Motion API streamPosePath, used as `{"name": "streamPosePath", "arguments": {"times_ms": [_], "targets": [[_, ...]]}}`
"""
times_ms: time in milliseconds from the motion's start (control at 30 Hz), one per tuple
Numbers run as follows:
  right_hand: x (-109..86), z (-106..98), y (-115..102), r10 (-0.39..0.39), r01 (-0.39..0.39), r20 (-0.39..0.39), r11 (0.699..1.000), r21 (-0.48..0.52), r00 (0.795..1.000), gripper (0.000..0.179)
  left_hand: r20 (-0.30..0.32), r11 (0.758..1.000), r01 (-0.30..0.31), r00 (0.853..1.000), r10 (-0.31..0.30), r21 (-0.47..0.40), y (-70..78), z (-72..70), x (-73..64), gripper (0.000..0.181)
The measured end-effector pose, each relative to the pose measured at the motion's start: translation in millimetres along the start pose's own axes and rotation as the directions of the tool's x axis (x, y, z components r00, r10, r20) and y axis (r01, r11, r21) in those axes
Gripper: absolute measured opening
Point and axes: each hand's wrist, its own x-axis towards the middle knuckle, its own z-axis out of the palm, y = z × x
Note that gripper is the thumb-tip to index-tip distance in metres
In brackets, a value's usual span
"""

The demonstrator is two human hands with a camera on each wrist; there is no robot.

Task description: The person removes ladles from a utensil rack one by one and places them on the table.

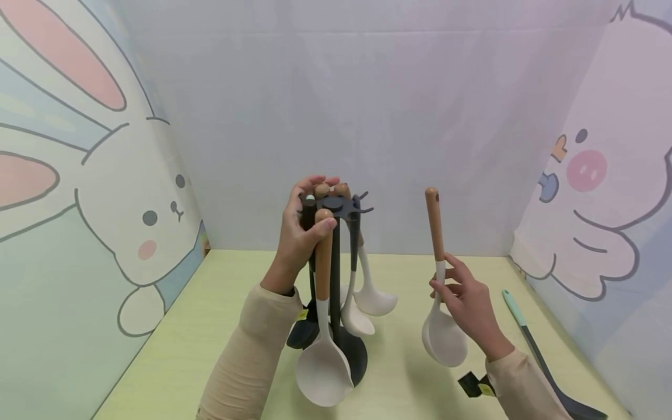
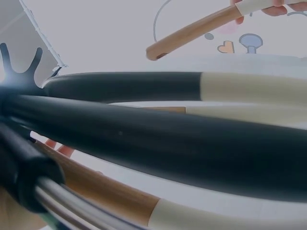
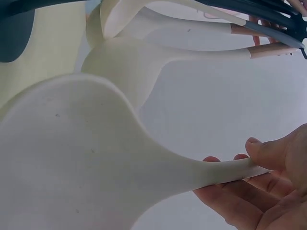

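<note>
A black rotating utensil stand [image 1: 336, 271] stands on the table with several ladles and spoons hanging round its hooked top. My left hand [image 1: 300, 233] grips its top, the thumb pressed on the wooden handle of a white ladle [image 1: 324, 373] hanging at the front, the fingers behind other handles. To the right, my right hand [image 1: 467, 300] pinches the white neck of another ladle [image 1: 446, 341], its wooden handle pointing up and its bowl down. That bowl [image 3: 72, 143] fills the lower left of the right wrist view. Dark handles [image 2: 144, 139] cross the left wrist view.
A black utensil with a mint-green handle end [image 1: 514, 308] lies along the table's right side. Next to my right sleeve is a small black piece with a yellow label [image 1: 475, 385]. Printed cartoon panels [image 1: 147, 221] flank the table, and a pale curtain [image 1: 367, 116] hangs behind.
</note>
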Motion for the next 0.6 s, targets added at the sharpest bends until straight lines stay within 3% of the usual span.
{"name": "streamPosePath", "arguments": {"times_ms": [367, 600], "targets": [[-2.1, -10.4, 15.7, 0.143, -0.141, 0.025, 0.988, -0.057, 0.989, 0.061, -0.002, 1.0, 0.005, 1.0, -0.005, -0.017, 0.8, -0.8, 0.2, 0.112], [-8.2, -18.7, 32.7, 0.236, -0.228, 0.054, 0.966, -0.119, 0.97, 0.062, -0.001, 1.0, 0.007, 1.0, -0.007, -0.009, 1.4, 0.2, 0.3, 0.116]]}}
